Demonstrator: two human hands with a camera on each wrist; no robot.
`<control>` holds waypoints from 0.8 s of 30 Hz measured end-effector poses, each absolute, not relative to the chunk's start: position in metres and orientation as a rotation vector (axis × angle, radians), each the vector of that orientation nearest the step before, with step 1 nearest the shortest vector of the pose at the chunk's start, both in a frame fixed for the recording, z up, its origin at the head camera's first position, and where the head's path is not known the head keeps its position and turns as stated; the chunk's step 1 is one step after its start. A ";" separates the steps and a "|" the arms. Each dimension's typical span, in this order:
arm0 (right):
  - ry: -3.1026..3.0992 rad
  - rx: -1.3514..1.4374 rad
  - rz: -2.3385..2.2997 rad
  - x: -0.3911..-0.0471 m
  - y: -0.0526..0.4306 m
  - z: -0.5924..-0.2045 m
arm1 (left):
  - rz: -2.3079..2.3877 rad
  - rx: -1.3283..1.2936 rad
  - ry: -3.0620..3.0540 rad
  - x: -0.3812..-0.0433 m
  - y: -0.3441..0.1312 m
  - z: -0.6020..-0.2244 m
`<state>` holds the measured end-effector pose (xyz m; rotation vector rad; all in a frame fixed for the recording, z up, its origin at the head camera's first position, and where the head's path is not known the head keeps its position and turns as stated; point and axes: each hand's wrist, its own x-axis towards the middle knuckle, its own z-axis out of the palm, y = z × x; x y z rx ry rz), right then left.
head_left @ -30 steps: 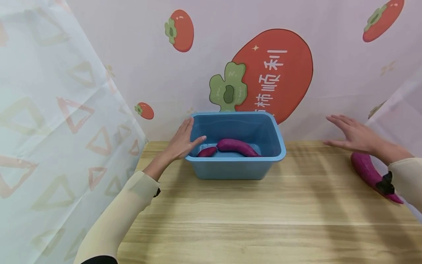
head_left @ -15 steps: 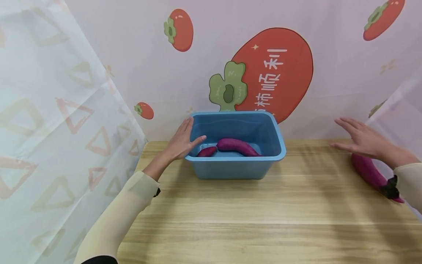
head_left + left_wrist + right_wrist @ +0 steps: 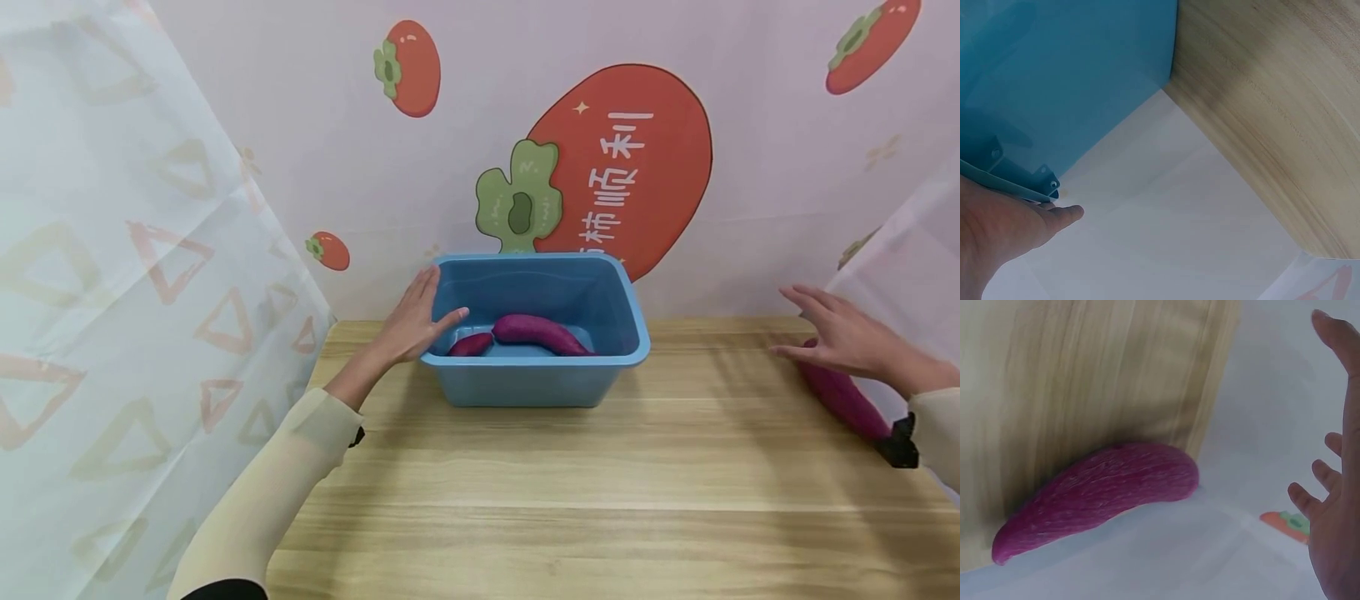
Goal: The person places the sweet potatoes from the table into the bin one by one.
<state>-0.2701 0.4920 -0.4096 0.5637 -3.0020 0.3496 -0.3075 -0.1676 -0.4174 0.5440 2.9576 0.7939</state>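
Note:
A blue plastic basin (image 3: 525,383) stands on the wooden table near the back wall. Inside lie a long curved purple sweet potato (image 3: 536,332) and a smaller one (image 3: 472,345). My left hand (image 3: 410,325) rests against the basin's left rim, fingers extended and thumb stretched over the edge. At the table's right edge lies another purple sweet potato (image 3: 843,400), whole in the right wrist view (image 3: 1110,487) but partly hidden by my right hand in the head view. That right hand (image 3: 847,337) hovers above its far end, fingers spread, apart from it.
Patterned cloth (image 3: 187,275) borders the table on the left, and a persimmon-print cloth (image 3: 360,167) hangs behind. More pale cloth (image 3: 922,275) rises on the right. The wooden tabletop (image 3: 570,492) stretches in front of the basin.
My right hand has moved right and slightly toward me, coming over the far end of the sweet potato at the table's right edge. The left hand and basin stay put.

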 end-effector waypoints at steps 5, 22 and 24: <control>-3.026 0.505 0.330 -0.267 0.498 -0.417 | 0.803 0.544 2.953 -0.308 -0.168 -0.418; -3.072 0.407 0.344 -0.258 0.520 -0.440 | 0.783 0.546 2.954 -0.308 -0.168 -0.417; -3.067 0.402 0.330 -0.256 0.522 -0.443 | 0.785 0.548 2.952 -0.308 -0.168 -0.417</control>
